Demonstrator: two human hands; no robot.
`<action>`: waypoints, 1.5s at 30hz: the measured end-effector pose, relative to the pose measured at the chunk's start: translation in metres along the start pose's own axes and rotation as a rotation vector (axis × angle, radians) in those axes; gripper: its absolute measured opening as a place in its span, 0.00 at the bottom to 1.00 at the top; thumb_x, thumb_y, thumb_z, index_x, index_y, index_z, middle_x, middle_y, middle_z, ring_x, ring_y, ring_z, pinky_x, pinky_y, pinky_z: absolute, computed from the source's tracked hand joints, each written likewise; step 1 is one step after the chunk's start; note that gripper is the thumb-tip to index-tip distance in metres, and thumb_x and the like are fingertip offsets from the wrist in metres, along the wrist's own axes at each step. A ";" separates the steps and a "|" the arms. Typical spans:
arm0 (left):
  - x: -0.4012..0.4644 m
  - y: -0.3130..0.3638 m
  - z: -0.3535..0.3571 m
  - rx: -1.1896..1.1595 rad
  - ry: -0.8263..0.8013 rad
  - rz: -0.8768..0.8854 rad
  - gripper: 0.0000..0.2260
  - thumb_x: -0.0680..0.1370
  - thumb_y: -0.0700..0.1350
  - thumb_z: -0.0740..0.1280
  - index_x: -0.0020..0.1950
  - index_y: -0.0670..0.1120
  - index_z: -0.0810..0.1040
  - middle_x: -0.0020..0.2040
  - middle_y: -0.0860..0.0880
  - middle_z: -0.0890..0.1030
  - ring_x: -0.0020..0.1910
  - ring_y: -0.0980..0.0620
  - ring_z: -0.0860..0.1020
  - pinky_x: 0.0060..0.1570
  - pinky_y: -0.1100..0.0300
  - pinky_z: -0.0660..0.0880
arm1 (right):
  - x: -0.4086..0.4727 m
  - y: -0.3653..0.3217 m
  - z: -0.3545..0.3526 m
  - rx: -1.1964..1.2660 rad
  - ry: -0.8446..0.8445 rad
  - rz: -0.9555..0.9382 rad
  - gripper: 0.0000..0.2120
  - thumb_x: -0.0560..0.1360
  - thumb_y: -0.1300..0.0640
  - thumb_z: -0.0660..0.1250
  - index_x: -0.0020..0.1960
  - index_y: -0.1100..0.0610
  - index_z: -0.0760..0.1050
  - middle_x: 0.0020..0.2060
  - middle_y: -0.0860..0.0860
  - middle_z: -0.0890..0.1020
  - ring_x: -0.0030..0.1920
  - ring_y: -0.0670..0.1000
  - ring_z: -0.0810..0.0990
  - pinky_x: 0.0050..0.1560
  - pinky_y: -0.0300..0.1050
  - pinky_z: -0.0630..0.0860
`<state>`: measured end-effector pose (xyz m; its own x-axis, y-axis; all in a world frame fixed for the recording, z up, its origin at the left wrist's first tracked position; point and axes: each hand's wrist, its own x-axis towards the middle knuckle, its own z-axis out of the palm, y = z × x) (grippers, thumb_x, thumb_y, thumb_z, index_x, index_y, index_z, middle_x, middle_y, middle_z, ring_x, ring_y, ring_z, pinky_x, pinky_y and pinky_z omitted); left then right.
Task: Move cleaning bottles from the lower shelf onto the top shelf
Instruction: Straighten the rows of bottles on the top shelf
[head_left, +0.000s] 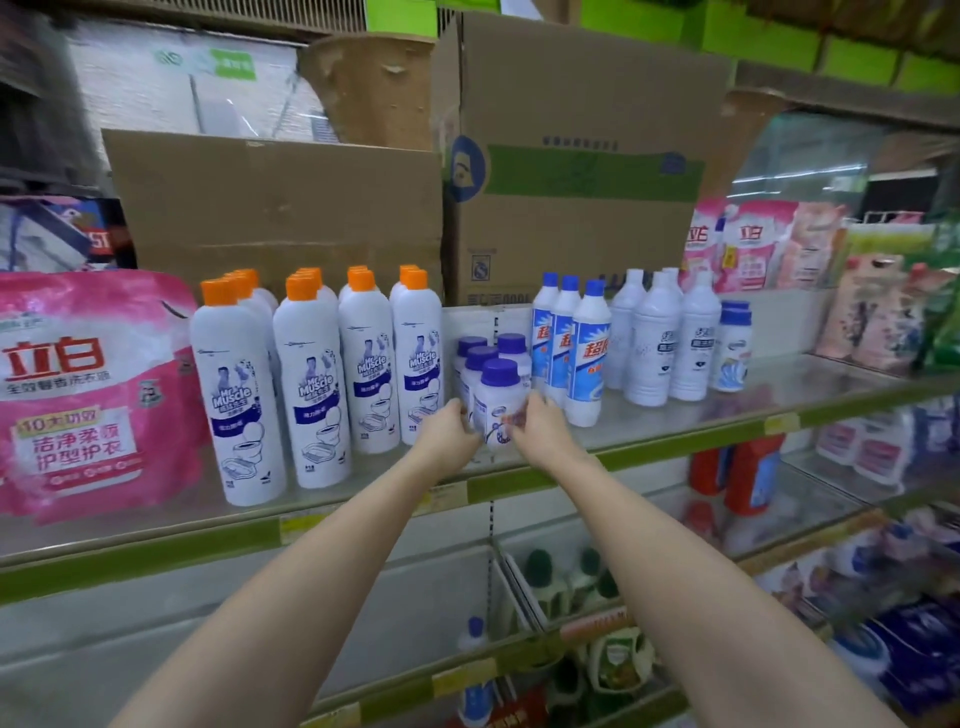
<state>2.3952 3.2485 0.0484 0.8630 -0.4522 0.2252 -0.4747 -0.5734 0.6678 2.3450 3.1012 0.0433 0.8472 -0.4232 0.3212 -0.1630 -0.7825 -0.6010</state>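
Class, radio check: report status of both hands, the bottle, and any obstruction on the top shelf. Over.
Left hand and right hand both clasp the purple-capped bottle. Bottle at front edge of top shelf. Tight gap: orange-capped bottles left, blue-capped bottles right.

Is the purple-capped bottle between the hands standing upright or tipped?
Upright: the purple-capped bottle has its cap on top, its body vertical, left hand and right hand on its sides at the top shelf front.

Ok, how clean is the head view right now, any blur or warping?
Head view: centre sharp, labels on the orange-cap bottles readable; both hands slightly motion-smeared around the purple-cap bottle; edges soft, shelf lines bowed by the wide lens.
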 end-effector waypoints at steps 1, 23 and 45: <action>0.005 0.002 0.002 0.010 -0.005 -0.011 0.19 0.80 0.49 0.68 0.67 0.43 0.70 0.62 0.43 0.78 0.60 0.44 0.77 0.62 0.48 0.75 | 0.006 0.002 -0.002 0.023 0.009 0.010 0.28 0.75 0.54 0.73 0.70 0.57 0.66 0.65 0.55 0.73 0.64 0.55 0.75 0.64 0.54 0.76; 0.082 0.069 -0.010 -0.473 0.153 -0.303 0.17 0.84 0.48 0.61 0.70 0.43 0.69 0.50 0.47 0.79 0.49 0.50 0.79 0.51 0.53 0.79 | 0.117 0.015 -0.044 0.100 -0.387 -0.163 0.11 0.79 0.66 0.61 0.60 0.61 0.74 0.54 0.59 0.80 0.52 0.57 0.80 0.51 0.51 0.80; 0.147 0.089 0.004 0.200 0.198 -0.303 0.16 0.85 0.43 0.55 0.70 0.40 0.73 0.65 0.42 0.77 0.64 0.44 0.76 0.65 0.52 0.72 | 0.197 0.005 -0.026 -0.255 -0.146 -0.249 0.14 0.78 0.61 0.67 0.64 0.55 0.76 0.53 0.57 0.80 0.52 0.58 0.80 0.52 0.51 0.80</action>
<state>2.4795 3.1284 0.1380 0.9763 -0.1135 0.1844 -0.2011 -0.7905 0.5785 2.4977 3.0016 0.1227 0.9367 -0.1511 0.3157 -0.0485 -0.9493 -0.3106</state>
